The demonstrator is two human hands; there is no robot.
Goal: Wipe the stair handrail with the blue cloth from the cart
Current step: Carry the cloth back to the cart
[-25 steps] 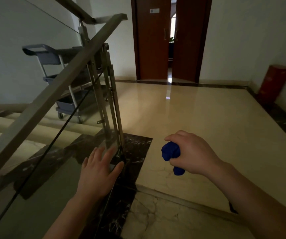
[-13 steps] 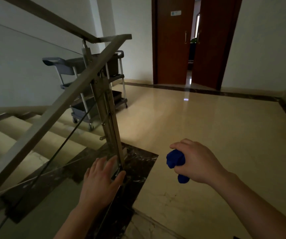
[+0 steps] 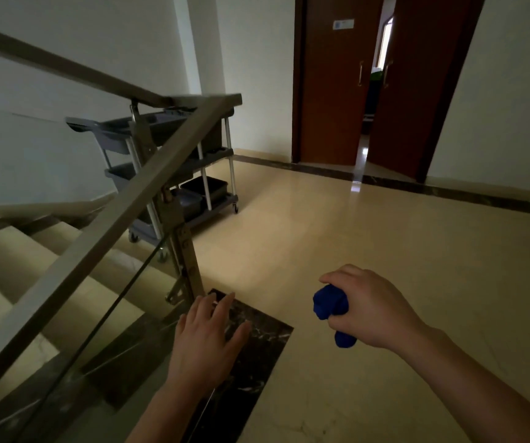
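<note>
Your right hand [image 3: 375, 310] keeps the blue cloth [image 3: 329, 303] balled in its curled fingers, in the air over the landing floor and well apart from the handrail [image 3: 123, 212]. Your left hand [image 3: 207, 337] stays spread, low by the foot of the rail post [image 3: 182, 247]. Only your view shifts, and the cart [image 3: 206, 190] comes into fuller sight behind the post. The cloth is in hand, but no wiping is under way.

**Dim landing, bright doorway**

Daylight is spilling between the brown doors [image 3: 327, 91] and glaring in a streak on the glossy floor [image 3: 356, 185] — everything else is sitting in murky shade. Verticals are leaning toward the edges; the near handrail [image 3: 97, 251] is looking soft.
</note>
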